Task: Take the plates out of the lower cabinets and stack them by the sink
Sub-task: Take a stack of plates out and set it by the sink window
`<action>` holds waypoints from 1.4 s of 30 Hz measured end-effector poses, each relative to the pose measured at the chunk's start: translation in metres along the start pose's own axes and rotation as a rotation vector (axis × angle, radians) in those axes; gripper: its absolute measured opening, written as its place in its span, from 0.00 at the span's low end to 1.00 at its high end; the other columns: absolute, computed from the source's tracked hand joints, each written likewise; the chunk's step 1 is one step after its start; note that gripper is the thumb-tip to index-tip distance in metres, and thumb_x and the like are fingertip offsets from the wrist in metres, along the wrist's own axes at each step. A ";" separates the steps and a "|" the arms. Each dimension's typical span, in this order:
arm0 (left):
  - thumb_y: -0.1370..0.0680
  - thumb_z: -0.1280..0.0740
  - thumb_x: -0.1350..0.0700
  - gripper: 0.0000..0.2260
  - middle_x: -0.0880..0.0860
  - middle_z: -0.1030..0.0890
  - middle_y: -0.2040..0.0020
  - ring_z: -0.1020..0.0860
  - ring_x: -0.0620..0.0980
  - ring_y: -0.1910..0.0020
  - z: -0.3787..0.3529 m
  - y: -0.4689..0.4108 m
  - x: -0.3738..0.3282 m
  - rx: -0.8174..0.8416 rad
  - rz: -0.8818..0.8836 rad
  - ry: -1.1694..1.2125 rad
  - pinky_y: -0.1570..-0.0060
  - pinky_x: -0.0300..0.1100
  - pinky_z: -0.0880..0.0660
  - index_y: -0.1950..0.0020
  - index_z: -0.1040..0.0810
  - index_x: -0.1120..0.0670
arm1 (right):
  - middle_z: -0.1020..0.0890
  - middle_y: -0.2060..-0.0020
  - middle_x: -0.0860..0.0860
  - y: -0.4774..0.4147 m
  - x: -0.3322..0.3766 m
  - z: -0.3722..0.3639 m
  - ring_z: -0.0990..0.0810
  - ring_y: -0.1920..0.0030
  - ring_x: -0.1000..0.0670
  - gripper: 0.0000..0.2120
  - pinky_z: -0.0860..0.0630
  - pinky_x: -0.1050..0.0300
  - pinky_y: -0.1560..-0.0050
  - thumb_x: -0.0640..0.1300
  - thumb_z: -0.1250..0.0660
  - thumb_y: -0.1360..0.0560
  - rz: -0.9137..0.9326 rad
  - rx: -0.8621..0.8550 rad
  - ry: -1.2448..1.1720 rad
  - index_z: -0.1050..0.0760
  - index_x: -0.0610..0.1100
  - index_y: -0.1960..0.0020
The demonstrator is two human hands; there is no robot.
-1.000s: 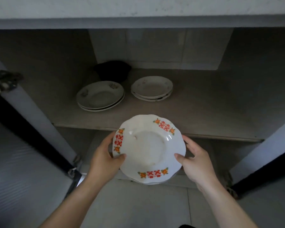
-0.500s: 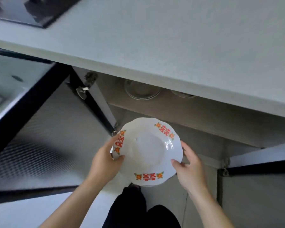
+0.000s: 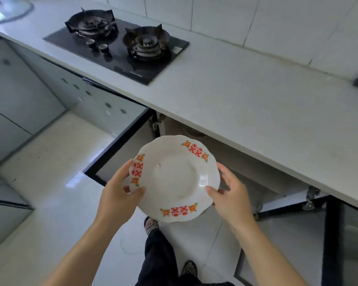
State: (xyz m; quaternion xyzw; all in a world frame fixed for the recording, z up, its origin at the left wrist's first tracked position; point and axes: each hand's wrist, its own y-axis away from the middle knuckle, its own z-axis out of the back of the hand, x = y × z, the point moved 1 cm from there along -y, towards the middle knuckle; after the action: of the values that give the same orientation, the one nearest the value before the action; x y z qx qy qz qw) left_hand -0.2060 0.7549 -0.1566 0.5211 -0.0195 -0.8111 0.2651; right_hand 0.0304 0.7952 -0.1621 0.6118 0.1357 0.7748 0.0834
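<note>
I hold a small stack of white plates (image 3: pixel 174 178) with red and orange rim prints in front of my body, below the counter edge. My left hand (image 3: pixel 120 195) grips the stack's left rim, and a second plate's rim shows under its fingers. At the right rim is my right hand (image 3: pixel 229 197), thumb on top. Just behind the stack lies the open lower cabinet (image 3: pixel 232 162), where a plate (image 3: pixel 194 134) on the shelf is mostly hidden under the counter.
A pale countertop (image 3: pixel 267 112) runs across the view with a black two-burner gas hob (image 3: pixel 120 44) set in it. Open cabinet doors stand at the left (image 3: pixel 116 114) and at the lower right (image 3: pixel 327 230). My legs and shoes are below on the tiled floor (image 3: pixel 50 162).
I have risen from looking into the cabinet to standing above the counter. The plates came up and out with both hands. The hob has come into sight.
</note>
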 end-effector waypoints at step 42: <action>0.32 0.27 0.64 0.33 0.42 0.20 0.45 0.17 0.45 0.56 0.522 -0.011 0.227 -0.780 0.264 0.350 0.57 0.52 0.19 0.31 0.32 0.43 | 0.22 0.44 0.55 0.039 0.186 -0.617 0.16 0.58 0.49 0.28 0.17 0.49 0.60 0.32 0.32 0.29 0.147 0.823 0.125 0.30 0.52 0.34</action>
State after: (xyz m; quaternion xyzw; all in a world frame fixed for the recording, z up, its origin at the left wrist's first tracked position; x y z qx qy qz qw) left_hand -0.7292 0.5347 -0.1111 0.5047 0.2666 -0.6166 0.5422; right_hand -0.6112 0.7460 -0.1102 0.5540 0.3945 0.6955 -0.2320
